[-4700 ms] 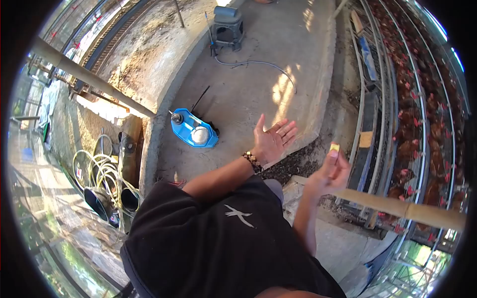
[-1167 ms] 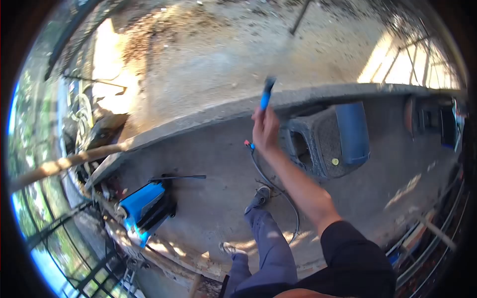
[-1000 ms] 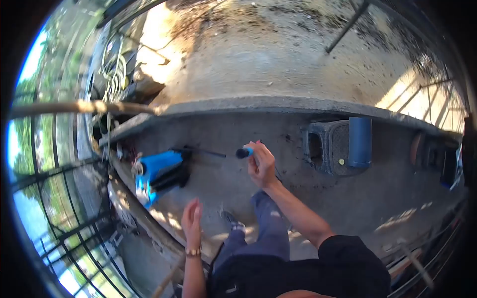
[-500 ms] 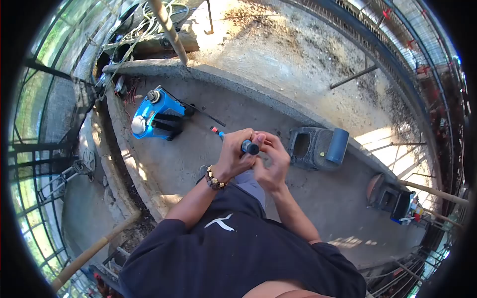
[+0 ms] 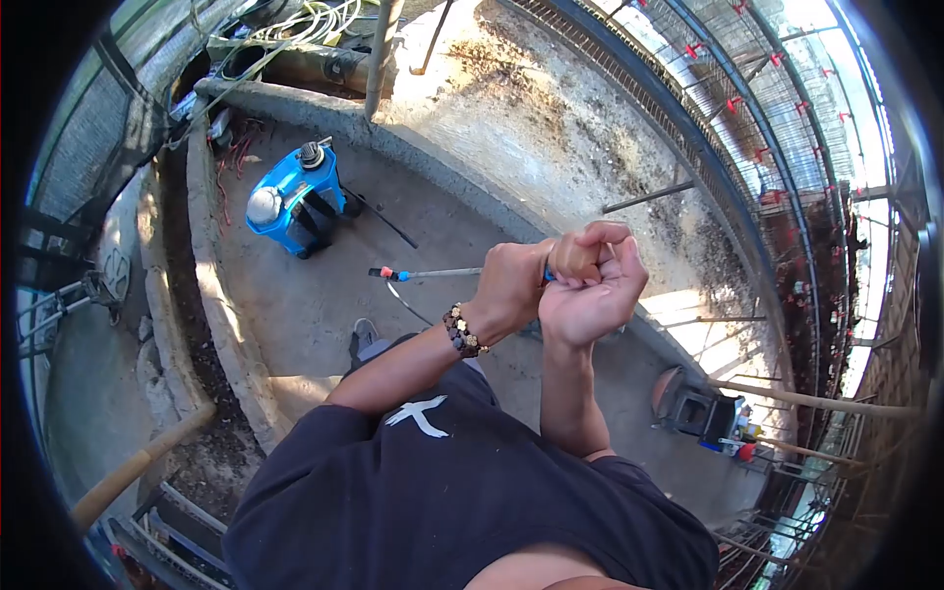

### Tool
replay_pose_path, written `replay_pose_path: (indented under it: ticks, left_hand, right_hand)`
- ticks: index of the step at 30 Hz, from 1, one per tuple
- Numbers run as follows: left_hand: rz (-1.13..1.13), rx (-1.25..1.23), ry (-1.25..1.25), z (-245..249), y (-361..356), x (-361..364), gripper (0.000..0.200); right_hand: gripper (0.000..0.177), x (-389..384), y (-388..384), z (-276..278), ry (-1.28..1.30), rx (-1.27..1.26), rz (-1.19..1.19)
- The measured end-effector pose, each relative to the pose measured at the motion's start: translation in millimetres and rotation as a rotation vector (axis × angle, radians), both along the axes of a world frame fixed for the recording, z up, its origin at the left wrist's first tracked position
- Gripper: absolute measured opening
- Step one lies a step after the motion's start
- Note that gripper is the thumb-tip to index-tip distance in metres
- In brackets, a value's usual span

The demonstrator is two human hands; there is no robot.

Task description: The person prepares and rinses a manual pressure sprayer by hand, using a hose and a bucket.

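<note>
In the head view a spray wand (image 5: 444, 272) lies nearly level, with red and blue fittings at its left end and a thin hose trailing below. My left hand (image 5: 509, 283), with a beaded bracelet at the wrist, is closed round the wand. Against it, my right hand (image 5: 595, 285) has its fingers curled in, palm partly turned up, over the wand's right end. A small bit of blue shows between both hands; the rest of that end is hidden. Left of the hands, a blue backpack sprayer (image 5: 295, 197) with black straps stands on the floor.
A low concrete kerb (image 5: 462, 187) crosses behind the hands. Several bamboo poles (image 5: 147, 462) jut in at the sides. A dark box-shaped object (image 5: 685, 401) sits at right, near the kerb. Wire mesh cages with red fittings (image 5: 734, 104) line the upper right.
Both hands have moved right and slightly up, turning the wand so its length shows. My right hand's fingers have curled tighter. The view has shifted, and one foot now shows below.
</note>
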State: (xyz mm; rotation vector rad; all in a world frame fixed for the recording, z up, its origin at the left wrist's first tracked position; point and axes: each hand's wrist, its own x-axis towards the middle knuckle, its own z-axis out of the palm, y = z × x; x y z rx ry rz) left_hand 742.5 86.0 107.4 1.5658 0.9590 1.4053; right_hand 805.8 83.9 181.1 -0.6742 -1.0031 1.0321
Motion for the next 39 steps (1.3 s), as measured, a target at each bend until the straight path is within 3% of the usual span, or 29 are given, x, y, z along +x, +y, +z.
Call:
replay_pose_path:
  ticks: [6,10,11,12,14,15,18,19,22,23,25,27,30,31,37,39]
  left_hand:
    - [0.051,0.027,0.112,11.5,-14.2,-28.1,0.011]
    - [-0.090,0.093,0.053,19.3,-17.0,-39.4,0.014]
    - [-0.167,0.108,0.047,28.8,-19.1,-45.8,0.015]
    - [-0.242,0.119,0.040,34.6,-21.2,-49.1,0.015]
    - [-0.181,0.177,0.021,40.4,-17.4,-50.5,0.016]
    - [-0.153,0.210,0.012,43.9,-14.5,-50.3,0.016]
    - [-0.039,0.087,-0.045,51.9,-13.2,-43.6,0.016]
    - [-0.052,0.041,0.014,55.0,-13.1,-45.8,0.015]
    - [0.039,0.082,0.025,54.1,-11.8,-38.4,0.015]
    - [0.058,0.078,0.032,51.5,-11.1,-34.7,0.013]
    - [0.082,0.077,0.045,46.7,-7.2,-24.9,0.008]
    - [0.072,0.046,0.076,53.9,-6.2,-21.4,0.015]
    - [0.069,0.000,0.166,53.2,-0.4,-19.4,0.019]
    - [0.067,-0.014,0.204,52.3,2.2,-19.6,0.019]
    - [0.063,0.027,0.179,42.9,13.9,-6.8,0.017]
    - [0.048,0.000,0.191,47.7,14.0,-5.8,0.016]
  right_hand:
    - [0.052,-8.1,-10.0,21.4,0.023,-0.004,0.373]
    - [0.060,11.0,8.1,35.7,-0.098,0.096,0.984]
    - [0.062,16.8,11.9,46.1,-0.254,0.106,1.090]
    - [0.062,15.4,14.7,49.9,-0.227,0.119,1.133]
    - [0.061,9.3,19.8,59.1,-0.167,0.154,1.215]
    - [0.062,2.0,17.0,55.6,0.070,0.096,1.200]
    - [0.064,-9.4,-4.6,61.7,-0.190,0.094,0.536]
    - [0.053,2.0,-2.1,61.7,-0.449,0.201,0.384]
    - [0.039,18.3,-14.6,66.7,-0.802,0.176,0.114]
    - [0.029,18.8,-21.4,78.3,-0.877,0.013,0.116]
    - [0.021,28.7,-17.3,83.5,-1.028,-0.014,0.171]
    - [0.011,40.0,-11.0,92.8,-1.169,-0.026,0.234]
    - [0.016,54.4,10.1,97.6,-1.195,0.402,0.391]
    - [0.024,53.5,7.7,100.5,-1.165,0.261,0.365]
    - [0.033,44.9,6.3,133.2,-1.628,-0.245,0.215]
    - [0.031,59.7,19.2,123.2,-1.471,0.154,0.299]
